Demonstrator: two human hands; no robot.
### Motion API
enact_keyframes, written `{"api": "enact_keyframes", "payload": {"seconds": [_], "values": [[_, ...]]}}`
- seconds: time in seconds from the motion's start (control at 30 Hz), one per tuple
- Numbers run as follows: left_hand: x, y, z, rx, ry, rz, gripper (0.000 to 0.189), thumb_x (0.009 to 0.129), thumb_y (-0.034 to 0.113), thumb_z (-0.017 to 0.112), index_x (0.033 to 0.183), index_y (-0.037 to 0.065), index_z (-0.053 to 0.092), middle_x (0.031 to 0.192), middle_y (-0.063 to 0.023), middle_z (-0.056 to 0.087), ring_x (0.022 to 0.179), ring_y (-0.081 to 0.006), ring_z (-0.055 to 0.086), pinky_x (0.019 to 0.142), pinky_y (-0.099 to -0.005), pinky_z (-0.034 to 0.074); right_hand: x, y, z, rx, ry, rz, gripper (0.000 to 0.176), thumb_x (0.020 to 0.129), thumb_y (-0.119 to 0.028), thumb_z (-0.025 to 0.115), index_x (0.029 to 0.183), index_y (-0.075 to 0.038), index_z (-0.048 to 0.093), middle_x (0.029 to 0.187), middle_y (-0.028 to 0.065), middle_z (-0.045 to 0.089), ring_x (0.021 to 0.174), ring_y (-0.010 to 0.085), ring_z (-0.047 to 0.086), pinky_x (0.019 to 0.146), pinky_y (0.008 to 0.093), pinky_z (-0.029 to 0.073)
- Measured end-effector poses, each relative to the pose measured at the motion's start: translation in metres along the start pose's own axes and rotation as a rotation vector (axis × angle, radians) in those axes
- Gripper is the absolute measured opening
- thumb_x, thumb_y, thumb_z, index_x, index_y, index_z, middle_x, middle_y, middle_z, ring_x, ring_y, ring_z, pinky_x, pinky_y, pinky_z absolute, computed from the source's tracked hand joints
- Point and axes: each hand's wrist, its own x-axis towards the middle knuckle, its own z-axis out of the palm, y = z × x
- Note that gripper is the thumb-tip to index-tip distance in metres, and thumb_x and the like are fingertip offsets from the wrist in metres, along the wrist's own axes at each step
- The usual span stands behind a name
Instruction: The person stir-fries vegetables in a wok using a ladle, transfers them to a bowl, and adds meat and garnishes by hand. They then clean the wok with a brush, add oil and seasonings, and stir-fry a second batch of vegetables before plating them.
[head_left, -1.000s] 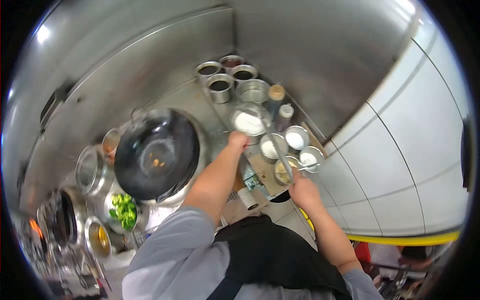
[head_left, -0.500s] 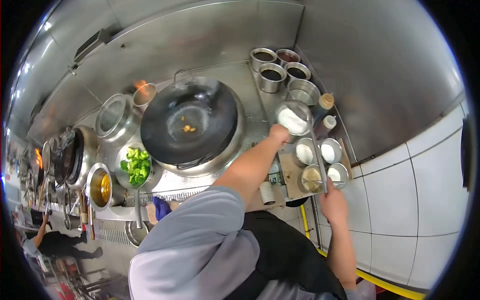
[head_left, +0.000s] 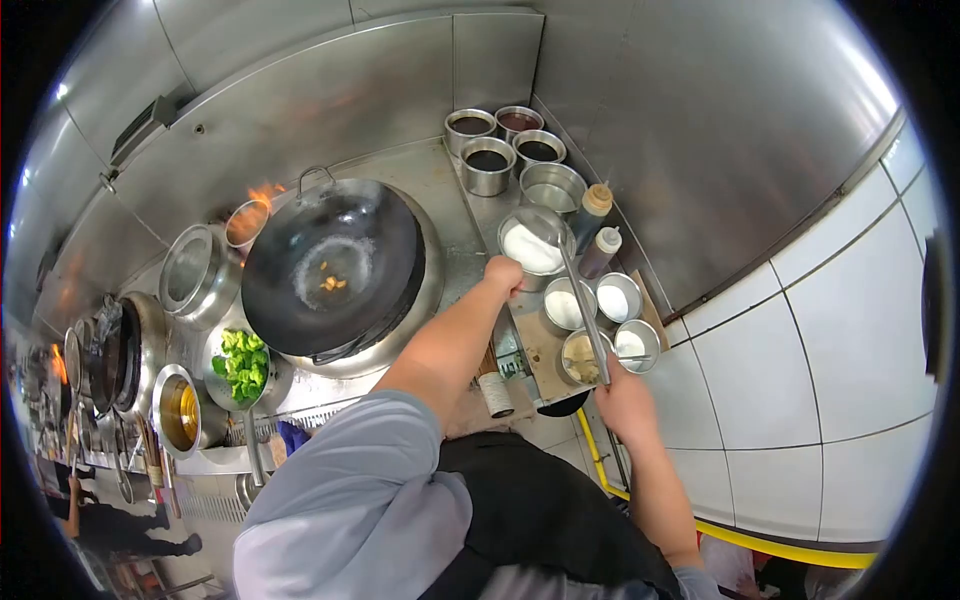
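My right hand (head_left: 624,402) is wrapped round the handle end of a long metal ladle (head_left: 585,310). The ladle's bowl dips into a steel pot (head_left: 548,276) of white contents at the back of the seasoning group. Against that pot's near left side is my left hand (head_left: 504,276), its fingers closed at the rim. Which fingers lie behind the rim is hidden. Left of this arm, a black wok (head_left: 390,265) sits on the burner with a few small golden-brown pieces (head_left: 332,284) in it.
Steel pots of dark sauce (head_left: 487,162) and small pots of white seasoning (head_left: 619,296) stand around, beside squeeze bottles (head_left: 604,245). A strainer of broccoli (head_left: 240,366) and a pot of oil (head_left: 180,415) are on the left. Flame (head_left: 262,197) shows behind the wok. Another person (head_left: 110,525) stands far left.
The whole view has shifted, so the stove and pots appear further left. Both hands keep their holds, and the ladle's bowl stays at the pot of white contents.
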Motion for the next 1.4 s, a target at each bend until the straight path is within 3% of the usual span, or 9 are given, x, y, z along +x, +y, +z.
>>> {"api": "enact_keyframes", "payload": {"seconds": [0.1,0.2,0.33,0.43,0.6,0.83,0.9,1.2,1.4], "values": [[-0.009,0.006,-0.001,-0.003,0.004,-0.066,0.018,0.086,0.006,0.049,0.071,0.002,0.057,0.06,-0.007,0.056,0.047,-0.0149,0.051,0.041,-0.0297,0.038,0.0,0.0,0.006,-0.005,-0.003,0.034,0.052,0.079,-0.013,0.054,0.129,-0.003,0.046,0.095,0.0256,0.064,0.087,0.0397,0.062,0.08,0.0452,0.049],[-0.021,0.012,-0.005,-0.063,0.04,-0.029,0.019,0.086,0.005,0.047,0.071,0.0,0.057,0.061,-0.008,0.058,0.046,-0.0155,0.052,0.042,-0.0299,0.039,0.003,0.024,0.003,0.42,0.024,-0.115,0.05,0.079,-0.011,0.055,0.127,0.0,0.048,0.097,0.0278,0.063,0.089,0.0406,0.062,0.08,0.0426,0.049],[-0.031,0.022,-0.009,-0.126,0.064,-0.01,0.022,0.082,0.002,0.042,0.065,-0.002,0.055,0.059,-0.0119,0.057,0.045,-0.0191,0.053,0.038,-0.0321,0.039,0.01,0.028,-0.002,0.439,-0.003,0.007,0.05,0.079,-0.01,0.055,0.127,0.002,0.048,0.098,0.0282,0.062,0.092,0.0407,0.061,0.081,0.041,0.048],[-0.031,0.024,-0.012,-0.059,0.068,-0.026,0.02,0.084,0.002,0.043,0.07,-0.002,0.057,0.061,-0.0106,0.059,0.047,-0.017,0.053,0.042,-0.0302,0.041,0.014,0.026,-0.01,0.432,0.046,-0.056,0.051,0.079,-0.01,0.055,0.128,0.002,0.047,0.087,0.025,0.064,0.075,0.0342,0.066,0.069,0.039,0.051],[-0.032,0.024,-0.011,-0.024,0.066,0.0,0.019,0.083,0.001,0.044,0.07,-0.003,0.058,0.061,-0.0111,0.059,0.048,-0.0183,0.055,0.042,-0.0306,0.042,0.012,0.018,-0.021,0.591,-0.069,0.04,0.046,0.08,-0.009,0.053,0.125,0.001,0.05,0.062,0.0112,0.057,0.041,0.0166,0.054,0.042,0.031,0.042],[-0.031,0.023,-0.009,0.034,0.089,0.022,0.019,0.084,0.002,0.045,0.072,-0.003,0.058,0.063,-0.0115,0.06,0.049,-0.0182,0.055,0.043,-0.0304,0.043,0.024,0.026,-0.014,0.667,-0.17,0.029,0.024,0.082,-0.008,0.053,0.104,0.002,0.056,0.062,0.0072,0.054,0.043,0.0151,0.053,0.042,0.0294,0.042],[-0.028,0.02,-0.009,0.037,0.09,0.028,0.018,0.084,0.003,0.045,0.073,-0.004,0.058,0.064,-0.0117,0.06,0.049,-0.0179,0.056,0.043,-0.0303,0.043,0.026,0.029,-0.014,1.049,-0.315,0.097,0.011,0.083,-0.006,0.053,0.091,0.0,0.055,0.062,0.0038,0.051,0.042,0.0133,0.049,0.04,0.0267,0.039],[-0.039,0.01,-0.009,-0.067,0.108,0.009,0.018,0.081,0.005,0.047,0.071,-0.005,0.058,0.062,-0.0127,0.06,0.047,-0.0206,0.055,0.041,-0.0335,0.043,0.022,0.044,-0.036,1.561,-0.549,0.156,0.021,0.087,-0.007,0.053,0.107,-0.001,0.05,0.064,0.0027,0.05,0.041,0.0115,0.044,0.037,0.0255,0.034],[-0.099,-0.01,-0.028,-0.06,-0.016,0.068,0.016,0.084,0.016,0.057,0.081,0.0,0.06,0.068,-0.0067,0.061,0.051,-0.0133,0.055,0.043,-0.0272,0.044,0.026,0.054,-0.038,1.533,-0.569,0.139,0.026,0.088,-0.009,0.051,0.113,-0.001,0.049,0.065,0.0031,0.05,0.04,0.0115,0.044,0.036,0.0259,0.032]]}}
